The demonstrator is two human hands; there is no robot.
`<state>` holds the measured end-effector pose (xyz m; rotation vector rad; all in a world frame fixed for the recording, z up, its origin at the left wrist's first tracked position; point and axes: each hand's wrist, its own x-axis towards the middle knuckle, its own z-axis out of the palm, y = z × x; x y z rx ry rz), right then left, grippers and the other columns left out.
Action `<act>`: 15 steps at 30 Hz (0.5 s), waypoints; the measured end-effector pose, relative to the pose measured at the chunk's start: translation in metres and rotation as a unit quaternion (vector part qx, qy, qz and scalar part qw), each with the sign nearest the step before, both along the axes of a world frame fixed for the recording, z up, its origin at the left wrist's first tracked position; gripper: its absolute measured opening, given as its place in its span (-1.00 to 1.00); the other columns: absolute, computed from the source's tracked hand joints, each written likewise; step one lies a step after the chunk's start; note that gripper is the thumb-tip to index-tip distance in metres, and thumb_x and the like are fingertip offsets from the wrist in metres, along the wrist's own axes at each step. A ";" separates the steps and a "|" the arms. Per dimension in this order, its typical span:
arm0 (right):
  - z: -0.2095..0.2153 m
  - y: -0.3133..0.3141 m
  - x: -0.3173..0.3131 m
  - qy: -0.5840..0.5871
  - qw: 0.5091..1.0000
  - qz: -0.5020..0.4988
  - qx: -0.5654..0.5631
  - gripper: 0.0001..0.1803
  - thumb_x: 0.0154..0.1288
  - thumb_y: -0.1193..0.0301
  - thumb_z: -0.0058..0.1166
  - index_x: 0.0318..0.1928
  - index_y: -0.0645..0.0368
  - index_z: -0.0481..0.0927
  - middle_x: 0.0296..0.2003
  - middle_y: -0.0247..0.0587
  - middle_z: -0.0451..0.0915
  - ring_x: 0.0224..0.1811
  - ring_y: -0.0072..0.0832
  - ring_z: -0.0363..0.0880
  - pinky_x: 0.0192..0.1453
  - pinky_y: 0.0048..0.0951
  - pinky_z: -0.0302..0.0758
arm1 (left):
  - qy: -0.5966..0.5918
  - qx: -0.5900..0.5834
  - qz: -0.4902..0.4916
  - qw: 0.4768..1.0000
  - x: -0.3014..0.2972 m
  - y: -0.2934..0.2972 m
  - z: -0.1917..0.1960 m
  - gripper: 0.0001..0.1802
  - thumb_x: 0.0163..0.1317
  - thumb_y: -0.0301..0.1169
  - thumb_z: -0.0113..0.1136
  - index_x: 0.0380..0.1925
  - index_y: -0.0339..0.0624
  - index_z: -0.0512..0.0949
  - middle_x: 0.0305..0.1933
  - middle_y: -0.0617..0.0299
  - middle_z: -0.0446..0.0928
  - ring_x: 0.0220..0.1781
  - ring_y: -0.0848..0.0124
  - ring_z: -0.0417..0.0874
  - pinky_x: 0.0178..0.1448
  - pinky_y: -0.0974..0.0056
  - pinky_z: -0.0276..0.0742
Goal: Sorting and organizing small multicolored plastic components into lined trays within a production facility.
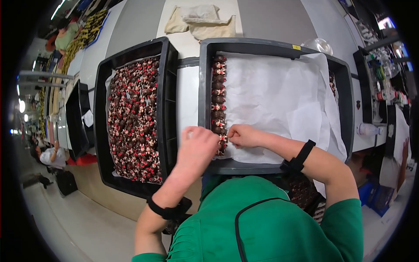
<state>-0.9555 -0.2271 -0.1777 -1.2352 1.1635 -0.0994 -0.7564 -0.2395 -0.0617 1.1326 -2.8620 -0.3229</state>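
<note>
A column of small toy figurines [219, 89], dark round heads with red and pale bodies, lines the left inner side of the right-hand black tray [275, 43]. White paper sheets [266, 91] cover most of that tray. Over its left rim, at the lower part of the column, is my left hand [198, 146], fingers curled together and their tips partly hidden. Across from it, my right hand [243, 136] pinches at the column's right side, touching the figurines. Whatever either hand grips is too small or covered to make out.
To the left stands another black tray [99, 113] packed with similar figurines [133, 118]. Pale cloths [205, 22] lie at the far side of the table. A clear plastic bottle [369, 129] is at the right. Other people [52, 156] are at the far left.
</note>
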 end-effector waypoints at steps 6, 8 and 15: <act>0.014 -0.002 0.000 -0.059 0.997 -0.052 -0.010 -0.81 0.33 0.44 0.01 -0.15 0.30 0.54 -0.39 -0.20 0.64 -0.40 -0.51 0.65 -0.26 -0.45 0.56 | 0.279 0.180 0.235 0.914 0.025 -0.016 -0.028 -0.49 0.25 -0.39 0.20 0.19 -0.26 0.36 0.07 -0.02 0.45 0.07 0.11 0.50 0.27 0.11 0.29; 0.028 0.000 0.010 -0.054 0.998 -0.026 -0.024 -0.78 0.34 0.42 0.02 -0.10 0.29 0.55 -0.35 -0.16 0.65 -0.36 -0.46 0.66 -0.23 -0.42 0.56 | 0.290 0.185 0.217 0.914 0.020 -0.011 -0.049 -0.40 0.32 -0.42 0.07 0.31 -0.37 0.17 0.22 -0.23 0.29 0.28 -0.08 0.34 0.36 0.07 0.27; 0.030 0.011 0.018 0.014 0.994 0.038 -0.102 -0.67 0.34 0.36 0.01 0.06 0.23 0.54 -0.20 -0.01 0.65 -0.15 -0.23 0.63 -0.02 -0.30 0.51 | 0.319 0.210 0.211 0.900 0.014 -0.003 -0.070 -0.42 0.40 -0.41 -0.10 0.39 -0.26 0.08 0.33 -0.20 0.18 0.35 -0.09 0.27 0.39 0.06 0.23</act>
